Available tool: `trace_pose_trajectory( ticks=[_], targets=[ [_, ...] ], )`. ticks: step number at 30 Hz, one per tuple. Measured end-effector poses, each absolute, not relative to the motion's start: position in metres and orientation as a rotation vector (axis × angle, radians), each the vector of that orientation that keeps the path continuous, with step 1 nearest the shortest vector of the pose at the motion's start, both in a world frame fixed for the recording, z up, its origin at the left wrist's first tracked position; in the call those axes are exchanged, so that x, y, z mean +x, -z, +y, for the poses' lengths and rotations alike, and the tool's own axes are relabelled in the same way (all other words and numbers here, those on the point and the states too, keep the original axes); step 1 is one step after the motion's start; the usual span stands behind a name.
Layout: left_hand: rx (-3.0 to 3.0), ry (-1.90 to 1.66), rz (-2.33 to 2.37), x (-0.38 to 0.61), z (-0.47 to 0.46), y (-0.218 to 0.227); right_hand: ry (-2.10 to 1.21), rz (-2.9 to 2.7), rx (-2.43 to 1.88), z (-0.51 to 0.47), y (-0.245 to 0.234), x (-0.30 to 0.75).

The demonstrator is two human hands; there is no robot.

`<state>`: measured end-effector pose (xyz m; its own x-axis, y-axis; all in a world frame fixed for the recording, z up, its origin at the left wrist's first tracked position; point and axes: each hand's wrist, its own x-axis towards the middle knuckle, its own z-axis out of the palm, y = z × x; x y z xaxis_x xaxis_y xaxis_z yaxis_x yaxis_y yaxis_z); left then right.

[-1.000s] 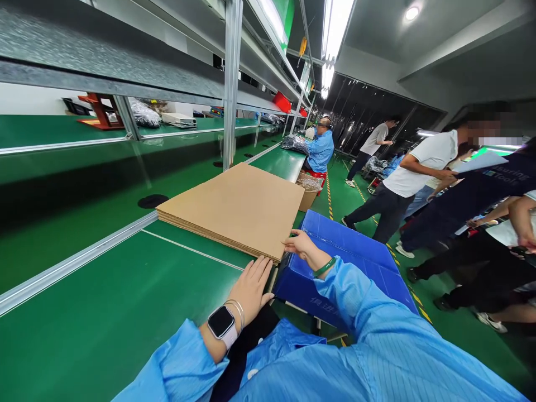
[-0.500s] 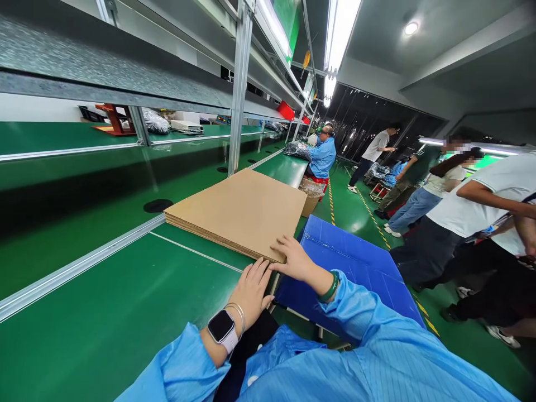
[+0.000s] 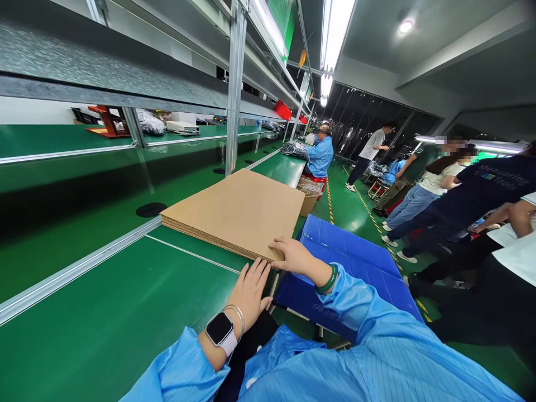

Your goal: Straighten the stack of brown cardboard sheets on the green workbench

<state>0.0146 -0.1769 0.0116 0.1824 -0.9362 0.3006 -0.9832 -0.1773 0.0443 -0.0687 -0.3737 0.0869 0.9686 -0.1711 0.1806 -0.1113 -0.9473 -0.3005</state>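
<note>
A stack of flat brown cardboard sheets lies on the green bench in front of me. My right hand rests on the stack's near right corner, fingers stretched over the top sheet; it wears a green bangle. My left hand lies flat on the bench edge just below that corner, fingers extended towards the stack's near edge, with a smartwatch and bracelets on the wrist. Neither hand grips anything. Both sleeves are light blue.
A blue plastic crate stands beside the bench at my right. A seated worker in blue sits farther down the line beside a cardboard box. Several people stand in the aisle at right. Shelving hangs overhead.
My right hand slid from the stack's right edge onto its near corner. My left hand stayed put. The people in the aisle shifted about.
</note>
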Motion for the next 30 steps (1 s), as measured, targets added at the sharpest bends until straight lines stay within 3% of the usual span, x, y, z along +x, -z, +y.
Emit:
trace_pose_trajectory(
  ticks=[12,18,26,30],
  targets=[
    [2.209,-0.280,-1.794,0.014,-0.175,-0.011,0.373,0.226,-2.731,-0.370,-0.086,-0.073],
    [2.159,-0.287,-1.780,0.021,-0.174,-0.006,0.520,0.600,-2.553,-0.381,-0.088,-0.080],
    [1.982,-0.338,-1.837,0.045,-0.183,0.027,-0.194,0.444,-2.291,-0.366,-0.085,-0.104],
    [1.890,-0.353,-1.733,0.062,-0.195,0.047,-0.229,0.627,-2.155,-0.381,-0.075,-0.091]
  ],
)
